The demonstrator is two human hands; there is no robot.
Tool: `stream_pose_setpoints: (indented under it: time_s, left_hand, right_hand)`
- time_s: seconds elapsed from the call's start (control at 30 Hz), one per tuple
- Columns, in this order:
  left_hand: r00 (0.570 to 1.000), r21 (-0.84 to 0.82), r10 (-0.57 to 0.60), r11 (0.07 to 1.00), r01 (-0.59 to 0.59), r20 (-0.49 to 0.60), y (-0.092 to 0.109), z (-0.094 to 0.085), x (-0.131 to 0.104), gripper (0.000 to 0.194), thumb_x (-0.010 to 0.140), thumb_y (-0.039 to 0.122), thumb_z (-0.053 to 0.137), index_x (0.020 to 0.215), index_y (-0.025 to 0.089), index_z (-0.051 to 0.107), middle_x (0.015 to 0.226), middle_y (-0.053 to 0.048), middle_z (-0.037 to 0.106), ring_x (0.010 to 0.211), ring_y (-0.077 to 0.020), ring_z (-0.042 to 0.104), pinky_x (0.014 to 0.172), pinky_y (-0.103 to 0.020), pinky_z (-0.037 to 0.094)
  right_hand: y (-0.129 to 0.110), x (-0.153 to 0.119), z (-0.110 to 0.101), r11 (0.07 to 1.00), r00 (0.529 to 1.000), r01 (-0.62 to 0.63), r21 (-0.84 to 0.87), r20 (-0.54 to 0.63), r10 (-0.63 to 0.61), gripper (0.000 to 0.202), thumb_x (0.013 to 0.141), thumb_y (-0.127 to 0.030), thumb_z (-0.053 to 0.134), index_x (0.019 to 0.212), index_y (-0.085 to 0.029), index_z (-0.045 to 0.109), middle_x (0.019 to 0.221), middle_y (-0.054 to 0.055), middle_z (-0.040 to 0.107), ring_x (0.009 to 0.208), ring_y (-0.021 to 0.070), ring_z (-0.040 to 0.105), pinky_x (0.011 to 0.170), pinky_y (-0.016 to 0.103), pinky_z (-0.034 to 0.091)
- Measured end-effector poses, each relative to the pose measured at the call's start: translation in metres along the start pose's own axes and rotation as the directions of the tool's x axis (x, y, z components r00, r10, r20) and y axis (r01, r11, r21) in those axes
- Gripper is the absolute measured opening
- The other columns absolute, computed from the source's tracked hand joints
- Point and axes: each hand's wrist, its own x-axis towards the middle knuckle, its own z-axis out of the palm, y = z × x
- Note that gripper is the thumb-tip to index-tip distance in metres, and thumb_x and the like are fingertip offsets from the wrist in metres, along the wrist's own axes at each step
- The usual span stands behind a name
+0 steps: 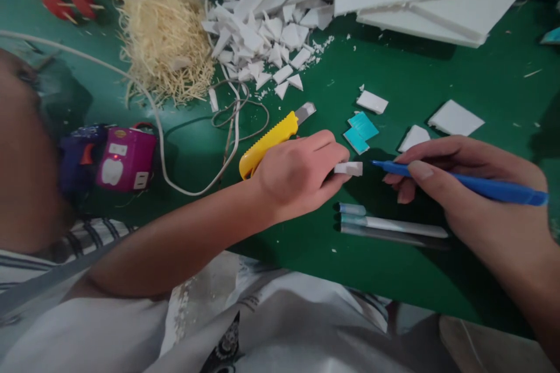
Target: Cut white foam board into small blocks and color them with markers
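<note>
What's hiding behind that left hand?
The yellow cutter peeks out past the left hand, and its blade shows. The hand covers the cutter's lower edge and some green table, so anything else under there can't be seen.

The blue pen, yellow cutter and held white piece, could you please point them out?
Blue pen (pixel 492 186), head view: rear half of its barrel.
Yellow cutter (pixel 271 140), head view: its handle.
White piece (pixel 350 168), head view: its exposed end.

A table (pixel 499 87) with a plain green top fills most of the view. Its near edge slants down toward the right. The light is uneven: paler at the upper left, dimmer at the right. Below the edge is a pale, rounded surface (pixel 476 349), not clearly identifiable.
</note>
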Motion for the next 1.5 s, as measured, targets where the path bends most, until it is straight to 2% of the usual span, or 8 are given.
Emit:
stream_pose_setpoints:
  time_s: [0.17, 0.27, 0.43, 0.57, 0.67, 1.07, 1.3, 1.5]
  left_hand:
    - [1.0, -0.017, 0.006, 1.0, -0.006, 0.011, -0.0012, 0.0003, 0.0001, 0.014, 0.102, 0.026, 0.065, 0.105, 0.017, 0.075, 0.095, -0.003, 0.071, 0.083, -0.0184, 0.072, 0.069, -0.029, 0.052]
    - [1.0, -0.016, -0.017, 1.0, 0.017, 0.003, -0.0013, 0.0013, 0.0003, 0.013, 0.103, 0.026, 0.064, 0.1, 0.019, 0.075, 0.095, -0.003, 0.071, 0.082, -0.0175, 0.072, 0.068, -0.028, 0.051]
    - [0.999, -0.029, -0.039, 0.999, 0.038, -0.014, -0.0004, 0.002, 0.0018, 0.01, 0.1, 0.027, 0.069, 0.102, 0.018, 0.075, 0.093, -0.002, 0.07, 0.079, -0.0151, 0.068, 0.067, -0.026, 0.05]
    - [0.998, -0.086, -0.059, 0.995, 0.057, -0.017, 0.0002, 0.0003, 0.0035, 0.017, 0.097, 0.029, 0.074, 0.11, 0.017, 0.075, 0.089, 0.0, 0.068, 0.069, -0.0118, 0.061, 0.06, -0.024, 0.045]
    - [0.998, -0.102, -0.067, 0.993, 0.067, 0.004, -0.0003, -0.001, 0.004, 0.01, 0.099, 0.025, 0.071, 0.106, 0.018, 0.074, 0.088, 0.001, 0.068, 0.064, -0.0099, 0.056, 0.059, -0.023, 0.044]
    - [0.999, -0.111, -0.042, 0.993, 0.04, -0.019, -0.0021, 0.0019, 0.0033, 0.009, 0.099, 0.025, 0.072, 0.099, 0.017, 0.074, 0.089, -0.001, 0.068, 0.071, -0.0114, 0.061, 0.062, -0.023, 0.045]
    - [0.998, -0.118, -0.043, 0.992, 0.038, -0.037, -0.0019, 0.0014, 0.0035, 0.005, 0.098, 0.022, 0.072, 0.097, 0.017, 0.073, 0.087, 0.001, 0.067, 0.063, -0.0095, 0.053, 0.059, -0.023, 0.042]
    - [0.997, -0.074, -0.066, 0.995, 0.062, -0.05, -0.0006, 0.0048, 0.0039, 0.007, 0.098, 0.024, 0.072, 0.097, 0.018, 0.072, 0.084, 0.001, 0.066, 0.064, -0.0108, 0.054, 0.063, -0.025, 0.045]
  right_hand:
    - [-0.0055, -0.0022, -0.0015, 0.993, 0.997, -0.07, -0.092, -0.023, 0.069, 0.023, 0.088, -0.05, 0.086, 0.081, -0.03, 0.078, 0.07, -0.001, 0.075, 0.055, 0.0158, 0.068, 0.054, 0.03, 0.058]
    - [-0.0071, -0.0036, -0.0009, 0.991, 0.997, -0.077, -0.109, -0.026, 0.075, 0.018, 0.088, -0.047, 0.085, 0.084, -0.031, 0.08, 0.072, -0.001, 0.075, 0.056, 0.0161, 0.069, 0.056, 0.031, 0.058]
    - [-0.0046, -0.0017, 0.001, 0.993, 0.999, -0.043, -0.109, -0.027, 0.041, 0.015, 0.087, -0.045, 0.086, 0.083, -0.031, 0.081, 0.072, 0.0, 0.077, 0.054, 0.0182, 0.068, 0.051, 0.033, 0.056]
    - [-0.0045, 0.0005, 0.0014, 0.994, 1.0, -0.014, -0.107, -0.015, 0.012, 0.016, 0.085, -0.044, 0.088, 0.08, -0.031, 0.079, 0.067, -0.001, 0.075, 0.051, 0.0189, 0.068, 0.049, 0.034, 0.056]
    - [-0.0041, 0.0011, 0.0013, 0.993, 1.0, -0.013, -0.117, -0.015, 0.012, 0.017, 0.086, -0.045, 0.087, 0.081, -0.031, 0.079, 0.066, -0.001, 0.074, 0.051, 0.019, 0.068, 0.049, 0.034, 0.056]
    - [-0.0019, -0.0002, 0.0011, 0.995, 1.0, -0.014, -0.103, -0.012, 0.012, 0.019, 0.084, -0.046, 0.089, 0.08, -0.03, 0.08, 0.066, 0.0, 0.073, 0.051, 0.0188, 0.067, 0.049, 0.034, 0.055]
    - [-0.0044, 0.0015, 0.0014, 0.993, 1.0, 0.004, -0.115, -0.011, -0.006, 0.014, 0.086, -0.042, 0.087, 0.082, -0.031, 0.08, 0.066, -0.001, 0.074, 0.051, 0.018, 0.068, 0.048, 0.032, 0.057]
    - [-0.0025, 0.0024, 0.0028, 0.994, 1.0, 0.001, -0.109, -0.014, -0.002, 0.016, 0.089, -0.044, 0.085, 0.082, -0.03, 0.079, 0.069, -0.001, 0.076, 0.05, 0.0164, 0.067, 0.048, 0.03, 0.057]
